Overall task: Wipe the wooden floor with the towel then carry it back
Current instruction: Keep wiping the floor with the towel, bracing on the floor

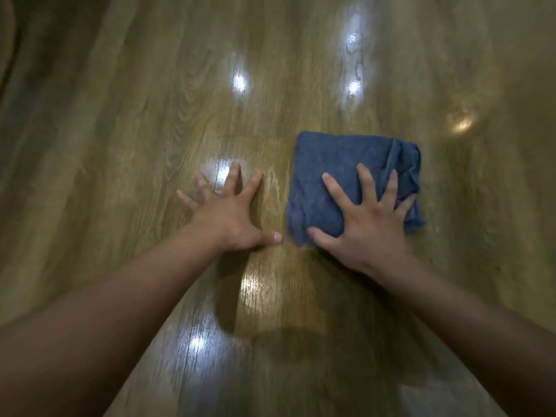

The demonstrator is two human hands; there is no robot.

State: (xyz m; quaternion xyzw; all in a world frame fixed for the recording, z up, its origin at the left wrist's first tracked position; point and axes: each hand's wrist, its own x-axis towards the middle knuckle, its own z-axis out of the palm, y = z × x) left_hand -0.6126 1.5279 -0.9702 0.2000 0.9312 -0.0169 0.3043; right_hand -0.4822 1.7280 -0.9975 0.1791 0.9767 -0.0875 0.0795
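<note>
A folded blue towel (340, 164) lies flat on the glossy wooden floor (120, 145), right of centre. My right hand (364, 224) presses down on the towel's near half with fingers spread, covering its lower edge. My left hand (231, 215) rests flat on the bare floor just left of the towel, fingers spread, holding nothing. Its thumb points toward the towel's near left corner without touching it. The towel's right side is bunched into folds.
Bright ceiling-light reflections dot the planks ahead and near my arms. A damp streak shows on the boards between my hands. A dark shadow falls on the floor below my forearms. Open floor stretches on all sides.
</note>
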